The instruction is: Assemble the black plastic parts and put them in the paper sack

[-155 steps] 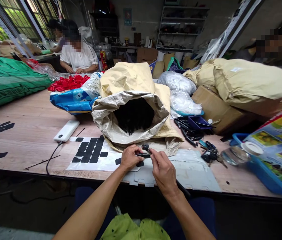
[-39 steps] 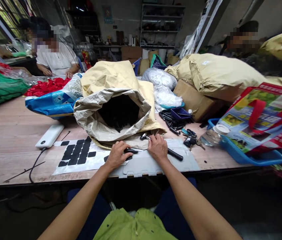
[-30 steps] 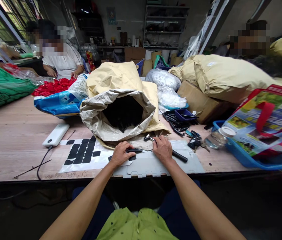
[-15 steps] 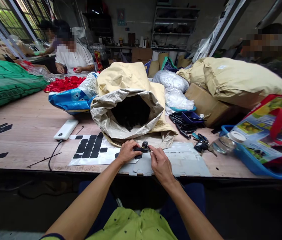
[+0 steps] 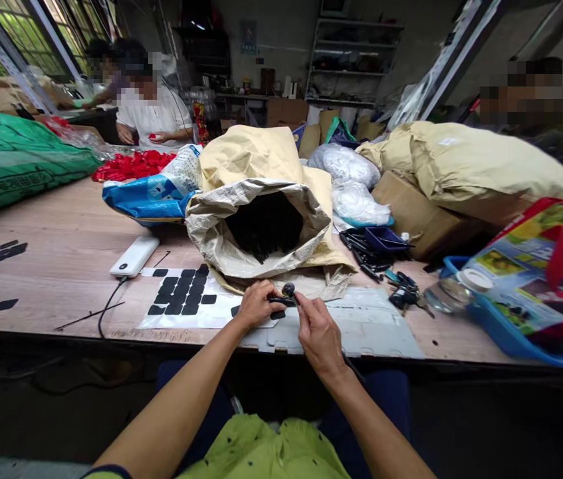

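Observation:
My left hand [image 5: 257, 303] is closed on a slim black piece [image 5: 284, 301] just above the table's front edge. Beside it, my right hand [image 5: 318, 329] pinches a small tool with a round dark head [image 5: 288, 289], which touches or nearly touches the black piece. Under both hands lies a grey sheet [image 5: 361, 322]. A large sack [image 5: 206, 226] opens toward me behind the hands, with dark pieces inside. To the left, a white sheet [image 5: 216, 316] bears rows of black rounded patches [image 5: 181, 293].
A white power bank [image 5: 134, 256] with a cable lies at left. Black parts and a dark blue tray [image 5: 385, 238], keys, a clear jar [image 5: 453, 293] and a blue basket [image 5: 525, 346] stand at right. Co-workers sit behind the table, one near red pieces [image 5: 134, 164].
The view has shifted slightly. My right hand has turned a little at the black piece, and my left hand keeps its hold.

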{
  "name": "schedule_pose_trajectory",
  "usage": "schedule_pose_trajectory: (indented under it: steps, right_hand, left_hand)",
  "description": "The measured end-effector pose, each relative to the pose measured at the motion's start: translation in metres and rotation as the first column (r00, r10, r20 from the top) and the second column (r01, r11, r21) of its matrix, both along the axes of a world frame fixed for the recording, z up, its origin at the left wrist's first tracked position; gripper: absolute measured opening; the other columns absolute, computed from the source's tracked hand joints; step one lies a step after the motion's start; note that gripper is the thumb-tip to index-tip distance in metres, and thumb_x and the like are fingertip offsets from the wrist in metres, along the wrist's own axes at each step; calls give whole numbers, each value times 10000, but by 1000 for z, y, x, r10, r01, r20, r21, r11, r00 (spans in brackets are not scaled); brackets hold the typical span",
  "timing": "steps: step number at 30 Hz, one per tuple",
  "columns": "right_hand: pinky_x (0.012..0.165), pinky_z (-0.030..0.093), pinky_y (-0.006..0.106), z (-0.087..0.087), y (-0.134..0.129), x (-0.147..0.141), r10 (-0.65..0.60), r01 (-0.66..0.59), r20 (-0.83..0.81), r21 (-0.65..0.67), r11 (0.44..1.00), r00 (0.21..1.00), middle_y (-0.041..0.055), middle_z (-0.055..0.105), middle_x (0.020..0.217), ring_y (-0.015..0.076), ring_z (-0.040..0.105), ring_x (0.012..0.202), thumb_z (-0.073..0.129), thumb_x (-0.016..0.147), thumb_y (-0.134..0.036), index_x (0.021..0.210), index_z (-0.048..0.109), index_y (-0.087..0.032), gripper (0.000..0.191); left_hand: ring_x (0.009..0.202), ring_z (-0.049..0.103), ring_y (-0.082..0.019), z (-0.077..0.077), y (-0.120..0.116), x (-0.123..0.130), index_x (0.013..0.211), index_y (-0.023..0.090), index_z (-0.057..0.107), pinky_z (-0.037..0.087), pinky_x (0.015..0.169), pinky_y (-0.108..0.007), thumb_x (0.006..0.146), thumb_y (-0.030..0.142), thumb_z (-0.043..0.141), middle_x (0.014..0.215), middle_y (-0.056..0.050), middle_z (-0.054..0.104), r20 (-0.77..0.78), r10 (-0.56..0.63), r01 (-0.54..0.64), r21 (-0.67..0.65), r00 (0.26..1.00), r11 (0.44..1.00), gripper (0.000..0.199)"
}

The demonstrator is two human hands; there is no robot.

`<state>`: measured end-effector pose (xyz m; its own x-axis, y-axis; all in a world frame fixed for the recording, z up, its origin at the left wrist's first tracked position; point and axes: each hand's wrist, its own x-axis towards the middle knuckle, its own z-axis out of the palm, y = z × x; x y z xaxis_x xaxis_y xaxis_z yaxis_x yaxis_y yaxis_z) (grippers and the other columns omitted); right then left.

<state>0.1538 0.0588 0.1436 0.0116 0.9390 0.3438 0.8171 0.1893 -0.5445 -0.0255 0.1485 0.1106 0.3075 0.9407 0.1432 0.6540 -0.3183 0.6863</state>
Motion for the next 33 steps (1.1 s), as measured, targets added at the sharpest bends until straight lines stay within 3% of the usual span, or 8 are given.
schedule_pose_trajectory:
  steps: [5, 9, 12, 15, 21, 33]
  right_hand:
    - [815, 492, 258, -1, 0, 4, -17, 17, -5, -29, 999, 1000, 54, 657, 1022, 173, 647, 949, 421, 1022, -267, 1348, 654, -259, 401]
    - [814, 464, 269, 5, 16, 23, -147, 147, -5, -2, 989, 989, 40, 652, 1030, 175, 622, 955, 462, 1008, -273, 1337, 657, -285, 383]
    - [801, 432, 278, 3, 34, 48, -243, 244, 87, 2, 970, 966, 45, 649, 1041, 181, 591, 960, 498, 988, -244, 1304, 679, -285, 367]
    - [781, 392, 292, -10, 49, 68, -300, 304, 216, 18, 953, 929, 62, 636, 1000, 189, 552, 932, 521, 971, -208, 1253, 711, -255, 344]
    - [713, 294, 312, -35, 54, 75, -310, 297, 394, 95, 950, 865, 65, 602, 967, 187, 470, 857, 541, 961, -208, 1229, 713, -280, 326]
    - [736, 266, 320, -35, 52, 72, -307, 279, 444, 129, 952, 842, 73, 598, 977, 212, 473, 898, 539, 954, -208, 1250, 683, -263, 334]
  left_hand:
    - [920, 580, -198, 2, 0, 0, 860, 237, 730, 402, 835, -314, 740, 335, 853, 922, 11, 676, -18, -1, 0, -6, 1000, 1000, 198]
    - [972, 588, -221, 5, -2, -2, 964, 260, 747, 421, 886, -338, 720, 296, 842, 983, 5, 689, -43, -28, 28, -14, 999, 1000, 265]
    - [967, 589, -219, 6, -2, -3, 1006, 250, 736, 431, 884, -340, 708, 227, 814, 986, 6, 688, -30, -33, 33, -8, 999, 999, 310]
    - [920, 586, -205, 3, -2, -5, 950, 230, 735, 435, 853, -329, 706, 194, 792, 936, 7, 680, 6, -35, 35, 4, 999, 999, 253]
    - [913, 592, -205, -2, 0, -6, 911, 233, 759, 443, 852, -324, 740, 225, 786, 889, -2, 680, 72, -44, 43, 15, 996, 999, 173]
    - [948, 580, -214, -1, -1, -6, 984, 244, 724, 424, 878, -346, 876, 310, 684, 964, -9, 678, 19, -62, 61, 46, 998, 997, 133]
